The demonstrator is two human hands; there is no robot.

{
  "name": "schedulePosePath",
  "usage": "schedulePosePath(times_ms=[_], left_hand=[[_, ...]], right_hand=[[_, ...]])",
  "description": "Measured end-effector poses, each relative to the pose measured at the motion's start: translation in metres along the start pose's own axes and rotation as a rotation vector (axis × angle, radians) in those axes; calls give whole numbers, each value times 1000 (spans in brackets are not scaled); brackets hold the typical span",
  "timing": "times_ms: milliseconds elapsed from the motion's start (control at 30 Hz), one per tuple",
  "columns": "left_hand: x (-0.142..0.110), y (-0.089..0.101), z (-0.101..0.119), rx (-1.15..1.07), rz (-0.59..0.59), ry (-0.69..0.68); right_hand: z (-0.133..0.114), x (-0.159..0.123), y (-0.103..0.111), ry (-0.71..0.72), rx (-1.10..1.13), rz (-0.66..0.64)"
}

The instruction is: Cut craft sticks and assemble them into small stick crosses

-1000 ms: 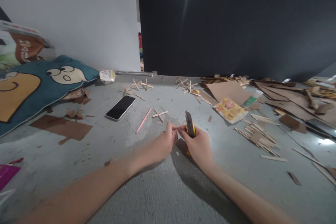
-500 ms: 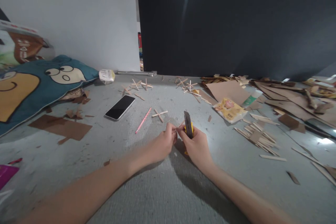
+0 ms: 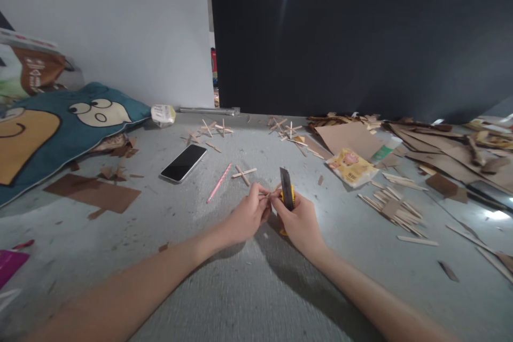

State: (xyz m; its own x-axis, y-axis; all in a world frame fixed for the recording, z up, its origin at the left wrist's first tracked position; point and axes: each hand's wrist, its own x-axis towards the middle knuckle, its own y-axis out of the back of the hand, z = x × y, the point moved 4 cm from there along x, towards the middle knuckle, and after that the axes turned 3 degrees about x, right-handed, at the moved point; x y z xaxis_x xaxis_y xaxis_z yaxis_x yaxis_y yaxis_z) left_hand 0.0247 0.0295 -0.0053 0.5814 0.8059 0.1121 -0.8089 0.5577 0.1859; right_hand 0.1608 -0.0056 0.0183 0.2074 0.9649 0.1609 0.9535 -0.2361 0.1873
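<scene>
At the middle of the table, my left hand (image 3: 251,212) and my right hand (image 3: 300,220) meet fingertip to fingertip. My left thumb and fingers pinch a thin wooden stick (image 3: 276,189), which shows only in part between the hands. A yellow utility knife (image 3: 287,192) is gripped in my right hand, its dark blade pointing up and away. The right fingertips also touch the stick. Just beyond the hands lie two crossed wooden sticks (image 3: 242,174) and a pink-and-white striped pencil-like rod (image 3: 218,184). A phone (image 3: 184,163) lies flat farther left.
More crossed sticks (image 3: 216,128) lie at the back. To the right are a yellow packet (image 3: 351,168), a green-and-white tube (image 3: 386,150), a pile of wooden sticks (image 3: 395,211) and cardboard pieces (image 3: 348,140). A blue cushion (image 3: 80,128) and flat brown cardboard (image 3: 94,192) occupy the left.
The left hand has shifted slightly and its fingers have changed position around the stick. The knife blade tilts slightly differently in the right hand. Everything else stays in place.
</scene>
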Motion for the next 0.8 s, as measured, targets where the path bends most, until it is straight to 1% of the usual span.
schedulePosePath(times_ms=[133, 200, 300, 367, 467, 567, 700, 800], left_hand=[[1, 1, -4, -43, 25, 27], [3, 3, -4, -70, 64, 30], [8, 8, -3, -115, 133, 28], [10, 11, -2, -123, 163, 31], [10, 13, -1, -68, 201, 30], [9, 13, 1, 31, 204, 22], [8, 13, 4, 129, 177, 43], [7, 14, 7, 144, 184, 41]], right_hand=[[3, -2, -3, -46, 7, -16], [4, -5, -5, -72, 3, -31], [4, -6, -7, -75, -27, -63], [4, -5, -4, -72, -62, -73], [4, 0, 6, -59, -113, -65], [0, 3, 18, 27, -200, -93], [-5, 1, 28, 221, -457, -167], [-9, 0, 33, 364, -598, -169]])
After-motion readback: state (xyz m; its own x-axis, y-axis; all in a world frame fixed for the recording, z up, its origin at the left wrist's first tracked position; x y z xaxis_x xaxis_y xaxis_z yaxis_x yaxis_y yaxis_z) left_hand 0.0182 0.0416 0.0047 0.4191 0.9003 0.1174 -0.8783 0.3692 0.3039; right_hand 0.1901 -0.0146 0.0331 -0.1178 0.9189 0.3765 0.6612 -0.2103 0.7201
